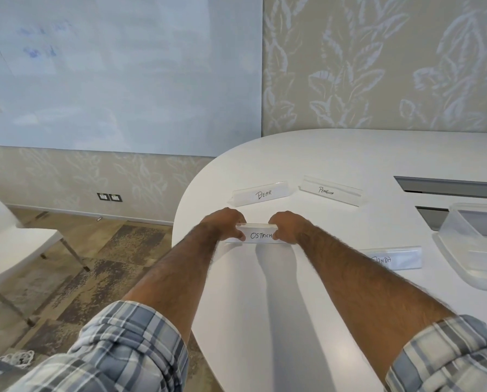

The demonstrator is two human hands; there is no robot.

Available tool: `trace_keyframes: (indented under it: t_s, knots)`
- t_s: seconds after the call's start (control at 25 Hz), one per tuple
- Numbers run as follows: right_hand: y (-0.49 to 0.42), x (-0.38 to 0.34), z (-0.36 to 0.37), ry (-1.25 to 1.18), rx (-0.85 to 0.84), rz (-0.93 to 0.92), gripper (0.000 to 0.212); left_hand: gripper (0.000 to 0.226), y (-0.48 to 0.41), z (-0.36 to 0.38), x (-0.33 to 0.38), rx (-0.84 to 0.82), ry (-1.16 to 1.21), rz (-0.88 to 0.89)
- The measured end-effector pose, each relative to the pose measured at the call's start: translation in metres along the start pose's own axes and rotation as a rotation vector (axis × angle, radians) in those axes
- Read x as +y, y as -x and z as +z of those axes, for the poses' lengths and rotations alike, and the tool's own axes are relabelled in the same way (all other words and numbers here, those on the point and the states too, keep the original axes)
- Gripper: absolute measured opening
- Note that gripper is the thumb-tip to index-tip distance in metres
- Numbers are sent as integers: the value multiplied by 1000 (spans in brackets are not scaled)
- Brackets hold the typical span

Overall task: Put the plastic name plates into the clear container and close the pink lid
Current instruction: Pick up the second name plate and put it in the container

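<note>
A person's left hand (224, 224) and right hand (290, 227) grip the two ends of a clear plastic name plate with a white card reading "OSTRICH" (260, 235). On each hand the fingers curl over the plate's top edge and the thumb presses its front face. This plate sits close to the rounded left edge of the white oval table (316, 154); whether it rests on the surface or is just raised cannot be told. Beyond it, toward the far edge, lie two more clear plates side by side, near each other but apart: the one marked "BEAR" (260, 194) on the left and the one marked "PENGUIN" (330, 190) on the right. A fourth clear plate marked "PANDA" (395, 258) lies to the right of the right forearm, which hides the start of its word. At the table's right side stands the clear plastic container (460, 233), cut off by the picture's edge, with grey recessed slots in the table (446, 184) just behind it. Both forearms are bare, with rolled blue-and-white plaid sleeves (129, 352) at the bottom. A white chair (7, 236) stands on the patterned floor to the left, and a whiteboard (109, 75) hangs on the leaf-patterned wall.
</note>
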State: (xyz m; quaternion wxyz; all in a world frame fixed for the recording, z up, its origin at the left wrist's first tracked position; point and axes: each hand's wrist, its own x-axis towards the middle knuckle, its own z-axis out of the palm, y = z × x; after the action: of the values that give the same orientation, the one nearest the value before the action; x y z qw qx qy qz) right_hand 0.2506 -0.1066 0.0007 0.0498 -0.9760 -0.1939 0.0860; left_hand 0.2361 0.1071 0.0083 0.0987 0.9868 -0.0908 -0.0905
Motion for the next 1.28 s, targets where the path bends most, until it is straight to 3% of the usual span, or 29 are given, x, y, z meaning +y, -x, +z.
trace_keyframes:
  t_s: [0.36,0.68,0.92,1.28]
  knots:
    - [1,7,3,48,67,25,44,51,-8,5,6,14,-32,2]
    - [32,41,-25,99,117,33,47,45,-2,-15,56,66,-7,16]
    - [83,97,-69,141,180,68,43,44,-4,-35,135,113,-14,79]
    - [192,228,-127,156,260,210,40,43,-12,-47,311,179,-64,240]
